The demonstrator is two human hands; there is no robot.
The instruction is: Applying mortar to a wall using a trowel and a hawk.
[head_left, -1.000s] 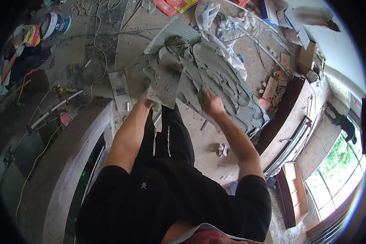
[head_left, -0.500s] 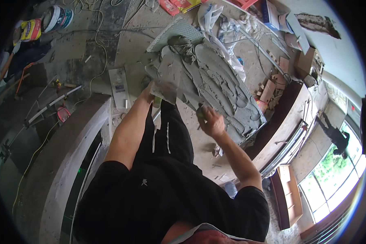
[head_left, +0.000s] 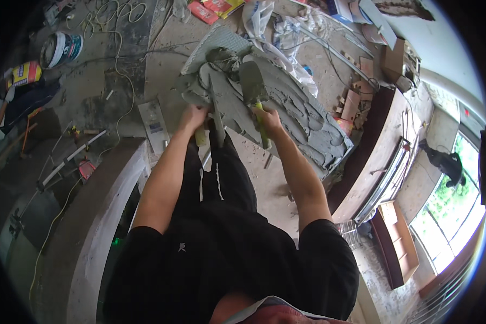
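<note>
Yellow-handled trowel (head_left: 253,86) in right hand (head_left: 269,120), perhaps touching paste (head_left: 302,113).

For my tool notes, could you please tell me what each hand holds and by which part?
The left hand holds a flat trowel by its yellowish handle; the right hand holds a rounded trowel, also by its handle.

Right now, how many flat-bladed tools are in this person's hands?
2. A flat tool, seen nearly edge-on, is in the left hand; a yellow-handled trowel is in the right hand, over grey paste. Others may be hidden.
</note>
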